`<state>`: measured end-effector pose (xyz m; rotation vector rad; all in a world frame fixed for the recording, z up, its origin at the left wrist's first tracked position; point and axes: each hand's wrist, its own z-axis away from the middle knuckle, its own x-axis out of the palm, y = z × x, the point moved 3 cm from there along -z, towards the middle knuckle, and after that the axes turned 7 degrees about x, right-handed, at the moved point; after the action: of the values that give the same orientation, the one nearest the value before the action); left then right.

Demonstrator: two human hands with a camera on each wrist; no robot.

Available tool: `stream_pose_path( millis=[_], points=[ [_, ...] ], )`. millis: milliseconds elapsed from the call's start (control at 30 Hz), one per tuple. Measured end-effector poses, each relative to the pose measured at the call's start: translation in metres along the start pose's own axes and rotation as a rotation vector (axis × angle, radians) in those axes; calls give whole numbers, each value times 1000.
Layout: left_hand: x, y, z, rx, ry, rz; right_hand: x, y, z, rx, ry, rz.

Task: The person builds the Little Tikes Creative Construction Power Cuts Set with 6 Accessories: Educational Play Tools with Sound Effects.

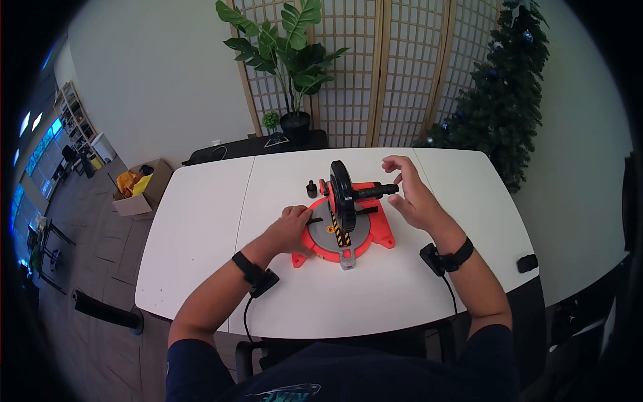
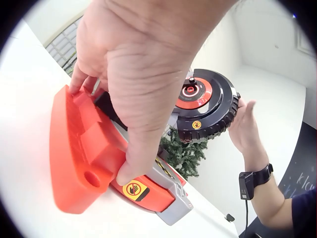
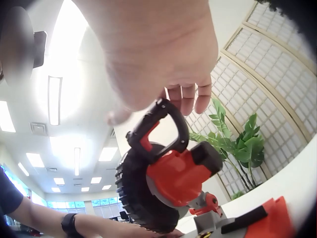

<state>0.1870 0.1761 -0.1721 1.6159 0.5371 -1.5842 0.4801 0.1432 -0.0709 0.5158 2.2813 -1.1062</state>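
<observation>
A toy miter saw (image 1: pixel 384 231) with an orange base and a grey round turntable stands on the white table. My left hand (image 1: pixel 288 230) grips the left side of its base; in the left wrist view the thumb (image 2: pixel 136 161) presses near a yellow warning sticker (image 2: pixel 132 189). The black toothed blade guard (image 1: pixel 341 194) stands upright over the turntable. Right beside the saw's black loop handle (image 3: pixel 182 130), my right hand (image 1: pixel 415 199) hovers with fingers loosely spread and nothing in its grasp. Its fingertips overlap the top of the handle in the right wrist view.
A small black bottle-shaped piece (image 1: pixel 312 189) stands behind the saw, to its left. A black object (image 1: pixel 527 263) lies at the table's right edge. Beyond the table (image 1: pixel 194 248) are a potted plant (image 1: pixel 295 124), a decorated tree (image 1: pixel 499 100) and a cardboard box (image 1: pixel 157 184).
</observation>
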Motion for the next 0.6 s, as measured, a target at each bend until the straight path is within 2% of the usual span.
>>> stream_pose_path(
  millis=[33, 167, 233, 267, 300, 367, 600],
  points=[
    [0, 0, 0, 6, 5, 10, 4, 18, 3, 6, -2, -184],
    [-9, 7, 6, -64, -9, 5, 19, 76, 14, 121, -78, -286],
    [-11, 9, 8, -94, -57, 42, 34, 95, 20, 219, -299, 86],
    [-10, 7, 8, -94, -57, 42, 43, 107, 27, 250, -341, 240],
    [-8, 4, 8, -82, -45, 80, 43, 101, 28, 249, -340, 240],
    [-7, 0, 8, -70, -34, 118, 47, 82, 29, 302, -552, 228],
    [-13, -6, 4, -43, -19, 148, 57, 76, 21, 215, -556, 68]
  ],
)
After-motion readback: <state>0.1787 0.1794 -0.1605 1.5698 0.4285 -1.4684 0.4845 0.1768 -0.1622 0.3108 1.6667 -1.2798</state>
